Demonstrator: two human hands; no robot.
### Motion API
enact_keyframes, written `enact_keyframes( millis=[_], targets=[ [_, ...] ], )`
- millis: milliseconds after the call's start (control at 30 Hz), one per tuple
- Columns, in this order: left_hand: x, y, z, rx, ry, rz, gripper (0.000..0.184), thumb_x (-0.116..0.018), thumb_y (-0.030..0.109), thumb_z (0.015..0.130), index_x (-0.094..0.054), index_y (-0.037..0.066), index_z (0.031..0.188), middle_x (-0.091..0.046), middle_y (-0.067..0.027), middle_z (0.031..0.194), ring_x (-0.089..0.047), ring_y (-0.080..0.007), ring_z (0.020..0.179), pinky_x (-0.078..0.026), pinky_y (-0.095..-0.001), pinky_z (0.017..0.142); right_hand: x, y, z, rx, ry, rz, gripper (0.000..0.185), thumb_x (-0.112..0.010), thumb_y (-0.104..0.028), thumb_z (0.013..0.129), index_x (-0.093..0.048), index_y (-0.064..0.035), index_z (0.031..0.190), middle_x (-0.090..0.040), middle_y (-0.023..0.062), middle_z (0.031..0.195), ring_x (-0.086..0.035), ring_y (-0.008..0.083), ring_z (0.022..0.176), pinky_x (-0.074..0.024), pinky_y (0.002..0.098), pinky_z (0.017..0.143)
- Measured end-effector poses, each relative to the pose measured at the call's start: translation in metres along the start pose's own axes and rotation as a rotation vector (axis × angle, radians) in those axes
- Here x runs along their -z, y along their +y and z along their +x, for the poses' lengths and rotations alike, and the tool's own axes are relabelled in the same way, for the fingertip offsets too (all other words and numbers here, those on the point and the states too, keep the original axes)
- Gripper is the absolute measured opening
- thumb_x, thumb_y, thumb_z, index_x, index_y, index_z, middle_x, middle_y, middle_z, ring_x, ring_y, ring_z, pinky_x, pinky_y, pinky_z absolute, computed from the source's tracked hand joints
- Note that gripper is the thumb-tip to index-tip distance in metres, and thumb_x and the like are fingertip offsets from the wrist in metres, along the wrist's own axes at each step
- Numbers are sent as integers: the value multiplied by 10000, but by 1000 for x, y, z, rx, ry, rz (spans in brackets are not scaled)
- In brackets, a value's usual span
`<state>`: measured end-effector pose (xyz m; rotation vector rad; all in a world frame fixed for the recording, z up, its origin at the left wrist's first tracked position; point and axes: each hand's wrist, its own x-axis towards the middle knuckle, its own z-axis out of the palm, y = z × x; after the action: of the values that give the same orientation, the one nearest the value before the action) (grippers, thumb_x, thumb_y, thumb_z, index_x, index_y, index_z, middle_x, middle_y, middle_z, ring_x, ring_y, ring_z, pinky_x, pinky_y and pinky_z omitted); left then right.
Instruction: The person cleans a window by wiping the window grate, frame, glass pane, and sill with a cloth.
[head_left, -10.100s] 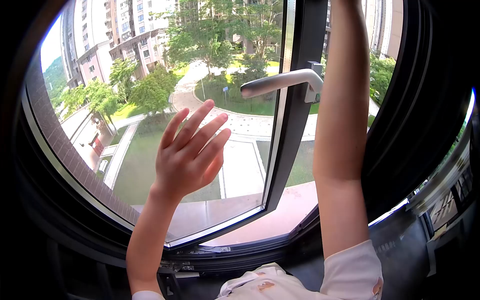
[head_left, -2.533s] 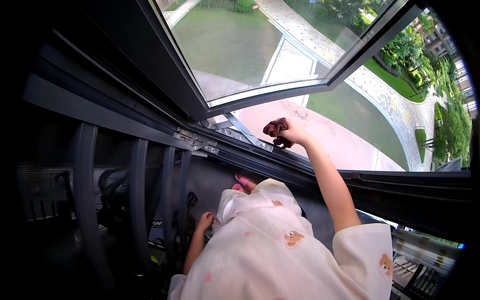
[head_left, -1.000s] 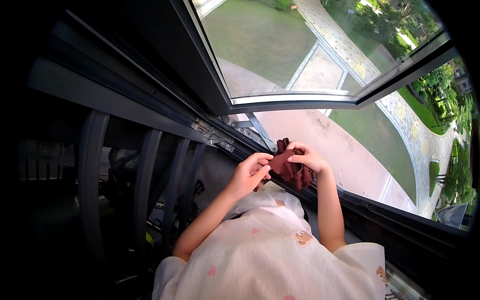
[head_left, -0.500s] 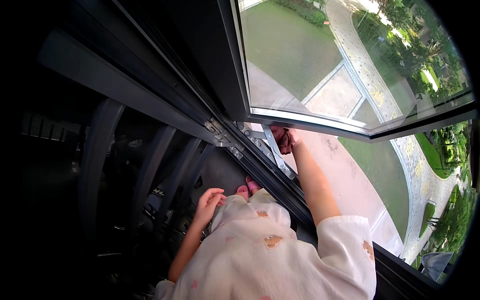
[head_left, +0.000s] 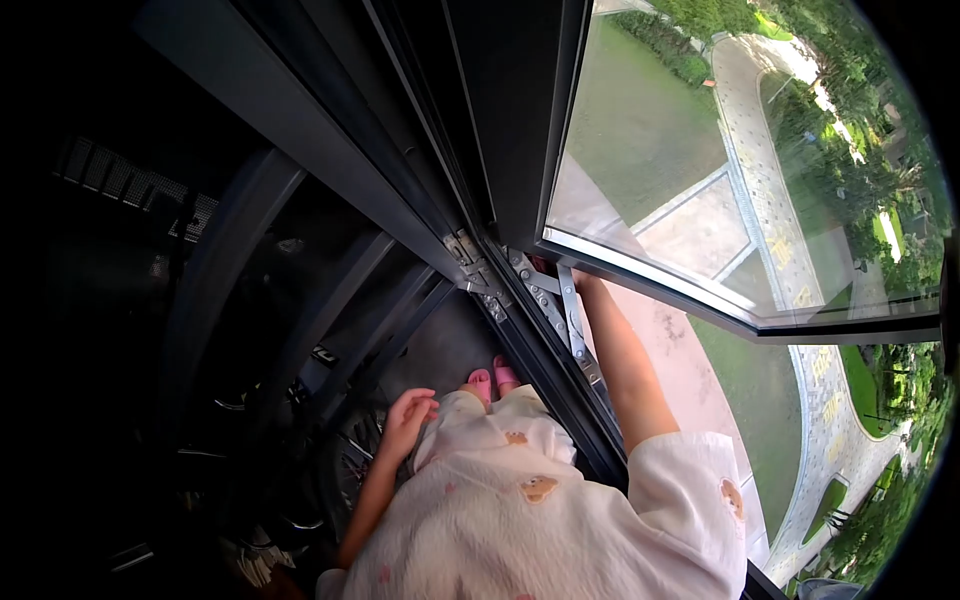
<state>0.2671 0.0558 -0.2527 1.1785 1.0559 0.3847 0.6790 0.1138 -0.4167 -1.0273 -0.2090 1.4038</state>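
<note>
Outdoors, far below a dark-framed open window (head_left: 700,160), lie a green lawn (head_left: 640,120), a curving pale path (head_left: 768,170) and trees (head_left: 850,180). Only a dark red sliver of cloth (head_left: 541,265) shows, tucked under the lower corner of the window by the frame. Beside it, the right hand (head_left: 581,279) is mostly hidden behind the window's edge and a metal hinge arm (head_left: 572,315); how its fingers grip cannot be told. Below runs the black window track (head_left: 540,345). On the room side, the left hand (head_left: 408,412) hangs empty near the person's pale, bear-print clothing (head_left: 480,500), fingers loosely curled and slightly apart. Pink sandals (head_left: 481,383) stand on the dark floor (head_left: 440,345), with dark railing bars (head_left: 330,300) to the left.
</note>
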Motion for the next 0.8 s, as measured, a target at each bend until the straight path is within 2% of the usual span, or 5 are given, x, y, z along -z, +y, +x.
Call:
enact_keyframes(
  millis=[300, 800],
  targets=[
    [4, -10, -11, 61, 31, 1, 188, -453, 115, 865, -493, 12, 1018, -562, -85, 868, -560, -145, 738, -443, -241, 675, 5, 0, -21, -3, -50, -202, 317, -480, -265, 826, -492, -64, 1070, -567, 106, 990, -556, 206, 862, -460, 291, 716],
    [4, -28, -12, 92, 41, 21, 185, -447, 80, 859, -482, -9, 1018, -558, -97, 886, -552, -140, 775, -456, -248, 696, -16, -32, -3, 86, -127, -696, 340, -487, -289, 822, -496, -54, 1067, -563, 106, 997, -549, 203, 875, -450, 292, 740]
  ],
)
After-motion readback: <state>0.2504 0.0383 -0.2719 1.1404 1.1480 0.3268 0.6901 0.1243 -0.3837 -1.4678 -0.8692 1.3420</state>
